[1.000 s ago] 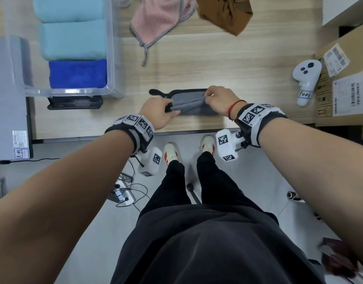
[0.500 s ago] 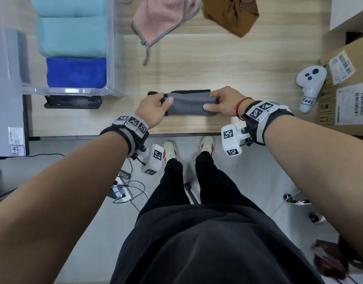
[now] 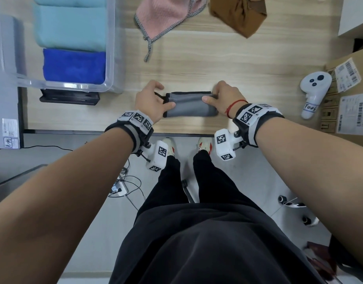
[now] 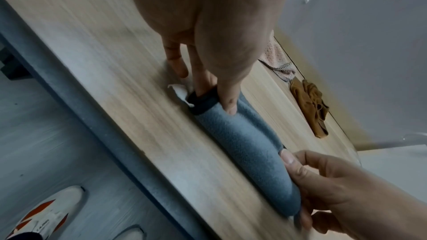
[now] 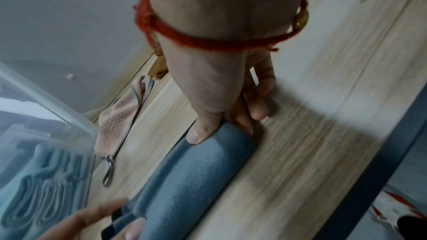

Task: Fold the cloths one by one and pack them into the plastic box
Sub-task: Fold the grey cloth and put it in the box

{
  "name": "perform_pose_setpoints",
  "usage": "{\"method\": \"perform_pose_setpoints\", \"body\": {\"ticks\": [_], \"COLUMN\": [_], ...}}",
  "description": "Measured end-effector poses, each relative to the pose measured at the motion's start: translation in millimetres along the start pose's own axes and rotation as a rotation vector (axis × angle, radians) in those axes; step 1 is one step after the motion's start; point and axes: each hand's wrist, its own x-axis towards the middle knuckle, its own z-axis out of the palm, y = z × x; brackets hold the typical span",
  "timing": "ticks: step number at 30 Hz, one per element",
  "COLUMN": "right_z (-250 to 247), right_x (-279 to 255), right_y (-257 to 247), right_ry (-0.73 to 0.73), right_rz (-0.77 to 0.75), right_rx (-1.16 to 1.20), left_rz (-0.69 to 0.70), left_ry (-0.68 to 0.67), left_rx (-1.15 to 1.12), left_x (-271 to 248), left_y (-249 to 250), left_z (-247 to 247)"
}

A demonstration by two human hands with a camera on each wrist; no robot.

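A grey cloth [image 3: 188,105] with dark trim lies folded into a narrow band near the table's front edge. My left hand [image 3: 154,103] pinches its left end [image 4: 208,105], thumb on top and fingers inside the fold. My right hand [image 3: 219,98] pinches the right end [image 5: 221,138] the same way. The clear plastic box [image 3: 113,58] stands at the far left and holds two folded teal cloths [image 3: 72,27] and a folded blue cloth [image 3: 74,64]. A pink cloth [image 3: 166,15] and a brown cloth [image 3: 240,13] lie crumpled at the back.
A white controller [image 3: 312,93] lies at the right beside cardboard boxes [image 3: 352,95]. A black stand [image 3: 70,97] sits in front of the plastic box. A grey case [image 3: 4,78] stands at the far left. Bare wooden table [image 3: 197,62] lies between the grey cloth and the crumpled cloths.
The grey cloth has been folded over once more into a narrower, thicker band. Both hands moved apart to its two ends and keep hold of it.
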Motion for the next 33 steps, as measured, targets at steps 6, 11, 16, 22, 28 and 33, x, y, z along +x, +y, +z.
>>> {"method": "perform_pose_setpoints", "body": {"ticks": [6, 11, 16, 22, 28, 33], "right_z": [3, 5, 6, -13, -50, -89], "right_x": [-5, -2, -8, -18, -27, -32], "right_y": [2, -1, -6, -3, -16, -29], "right_ry": [0.039, 0.067, 0.075, -0.024, -0.006, 0.048], "right_rz": [-0.077, -0.121, -0.122, -0.183, -0.300, -0.366], "right_rx": [0.066, 0.090, 0.122, 0.256, 0.171, 0.162], "left_rz": [0.051, 0.066, 0.014, -0.054, 0.021, -0.004], "left_ry": [-0.013, -0.013, -0.091, -0.205, -0.306, -0.188], "left_rx": [0.153, 0.261, 0.317, 0.256, 0.375, 0.066], "left_x": [1, 3, 0, -7, -22, -37], "left_y": [9, 11, 28, 33, 71, 101], "left_z": [3, 5, 8, -2, -21, -59]}}
